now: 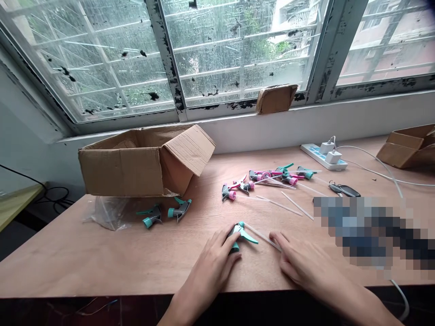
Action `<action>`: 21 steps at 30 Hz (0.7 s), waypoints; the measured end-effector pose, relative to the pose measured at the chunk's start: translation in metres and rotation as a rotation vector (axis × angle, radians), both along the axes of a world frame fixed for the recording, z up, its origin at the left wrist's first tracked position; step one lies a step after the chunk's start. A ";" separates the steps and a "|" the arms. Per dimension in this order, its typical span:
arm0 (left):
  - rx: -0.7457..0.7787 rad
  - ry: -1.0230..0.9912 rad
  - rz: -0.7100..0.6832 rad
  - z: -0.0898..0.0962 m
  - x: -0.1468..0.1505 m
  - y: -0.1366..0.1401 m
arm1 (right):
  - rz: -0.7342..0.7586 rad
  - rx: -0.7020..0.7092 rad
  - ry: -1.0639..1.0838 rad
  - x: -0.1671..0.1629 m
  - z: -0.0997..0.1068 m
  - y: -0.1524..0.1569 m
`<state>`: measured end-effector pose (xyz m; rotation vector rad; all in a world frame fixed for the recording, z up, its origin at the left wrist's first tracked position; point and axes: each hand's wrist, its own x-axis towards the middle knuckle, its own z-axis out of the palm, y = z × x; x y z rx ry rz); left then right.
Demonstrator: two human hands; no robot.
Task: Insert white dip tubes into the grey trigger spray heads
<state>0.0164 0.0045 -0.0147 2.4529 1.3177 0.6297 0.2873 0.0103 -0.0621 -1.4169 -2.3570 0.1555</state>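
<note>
A teal-and-grey plastic spray trigger head (242, 232) lies near the front edge of the worktop, under the left hand (216, 254), whose fingers curl around its body. A thin, translucent plastic tube (261, 235) slants from its teal tip to the right hand (299, 258); there the thumb and forefinger seem to pinch the tube, its near end hidden. The step in hand looks like lining up the tube with the head; whether it is seated, I cannot tell. The next move probably calls for a steady left grip and a straight line between tube and opening.

Beyond, two grey-and-teal trigger heads (180, 210) lie beside a crumpled clear plastic bag (107, 212) and an open brown cardboard box (118, 172). To the right of these sit a cluster of grey, pink and teal trigger heads (229, 193), loose translucent tubes (298, 206), a black key fob (346, 190) and a white power strip (319, 157). The pale wooden worktop (136, 262) stands against a white wall beneath a grimy, barred window (238, 54).
</note>
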 end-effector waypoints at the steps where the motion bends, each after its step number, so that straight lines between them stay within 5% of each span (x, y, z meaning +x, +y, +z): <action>1: -0.004 -0.028 0.012 0.001 0.001 -0.001 | 0.023 -0.021 0.073 0.002 0.004 -0.001; 7: -0.122 -0.334 0.141 0.004 0.013 -0.015 | 0.138 -0.144 0.598 -0.010 0.043 0.000; 10: -0.244 -0.405 0.154 0.002 0.021 -0.018 | 0.203 0.019 0.799 -0.027 0.054 -0.009; 13: -0.283 -0.363 0.102 0.001 0.023 -0.016 | 0.326 0.176 0.824 -0.044 0.054 -0.019; 21: -0.241 -0.255 -0.080 0.012 0.022 -0.018 | 0.388 0.210 0.834 -0.055 0.030 -0.011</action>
